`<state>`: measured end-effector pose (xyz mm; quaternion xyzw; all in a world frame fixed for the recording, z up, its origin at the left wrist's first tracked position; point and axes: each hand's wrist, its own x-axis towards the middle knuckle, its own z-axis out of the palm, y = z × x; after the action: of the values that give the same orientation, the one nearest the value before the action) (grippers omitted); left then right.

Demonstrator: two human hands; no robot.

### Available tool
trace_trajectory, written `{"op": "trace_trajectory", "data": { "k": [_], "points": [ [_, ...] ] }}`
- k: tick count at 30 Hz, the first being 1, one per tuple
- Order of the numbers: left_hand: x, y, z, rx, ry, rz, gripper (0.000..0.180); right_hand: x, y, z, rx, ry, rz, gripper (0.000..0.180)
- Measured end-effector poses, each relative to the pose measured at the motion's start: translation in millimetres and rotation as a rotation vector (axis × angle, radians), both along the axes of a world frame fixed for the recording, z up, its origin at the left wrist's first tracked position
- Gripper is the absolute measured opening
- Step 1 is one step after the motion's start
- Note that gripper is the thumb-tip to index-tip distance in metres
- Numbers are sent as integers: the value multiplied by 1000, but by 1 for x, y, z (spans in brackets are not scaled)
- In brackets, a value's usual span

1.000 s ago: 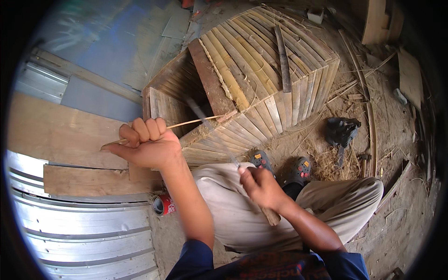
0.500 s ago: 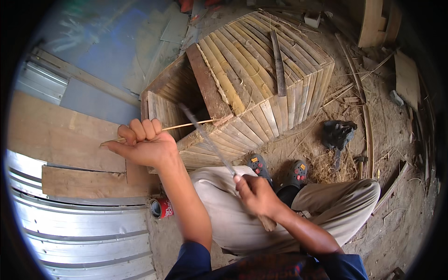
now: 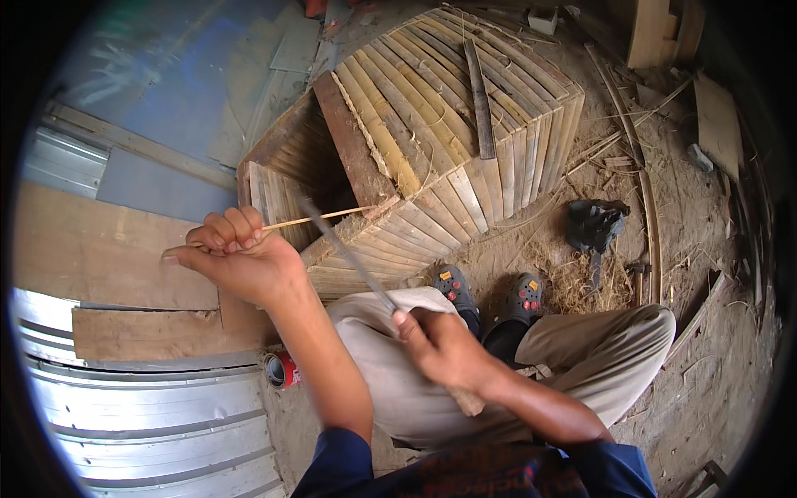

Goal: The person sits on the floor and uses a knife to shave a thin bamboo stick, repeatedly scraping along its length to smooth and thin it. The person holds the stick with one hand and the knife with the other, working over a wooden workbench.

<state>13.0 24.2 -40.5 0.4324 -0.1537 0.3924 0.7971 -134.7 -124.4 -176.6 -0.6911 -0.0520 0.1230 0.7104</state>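
Both our fists are clenched: left hand (image 3: 241, 261) grasping the bamboo sliver (image 3: 320, 218), right hand (image 3: 444, 349) having raised the knife (image 3: 349, 257) toward eleven o'clock, blade now meeting it.

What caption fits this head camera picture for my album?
Left hand holds a thin stick, right hand holds a knife, beside a slatted crate.

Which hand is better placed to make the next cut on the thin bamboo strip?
Right hand: it grips the long knife, its blade near the thin bamboo strip. The left hand is closed around the strip, holding it.
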Motion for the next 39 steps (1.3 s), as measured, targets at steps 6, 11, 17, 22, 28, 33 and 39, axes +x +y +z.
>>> {"op": "trace_trajectory", "data": {
  "k": [6,11,17,22,28,33,39],
  "points": [
    [-2,-3,5,21,9,-82,52,22,2,7,-82,122,-120,65],
    [-2,-1,-5,68,-55,-91,51,15,3,1,-29,-9,66,53],
    [4,17,-3,-65,23,-80,52,20,8,-9,66,198,-98,60],
    [8,23,-7,-55,32,-32,53,13,8,-13,-8,-13,-49,59],
    [8,28,-7,-79,52,-39,53,14,4,-10,-89,-17,58,61],
    [8,22,-6,-60,7,-70,52,14,6,-8,-115,144,-272,64],
    [5,20,-9,-44,-27,-109,44,13,4,-20,-28,110,-150,57]
  ]
}}
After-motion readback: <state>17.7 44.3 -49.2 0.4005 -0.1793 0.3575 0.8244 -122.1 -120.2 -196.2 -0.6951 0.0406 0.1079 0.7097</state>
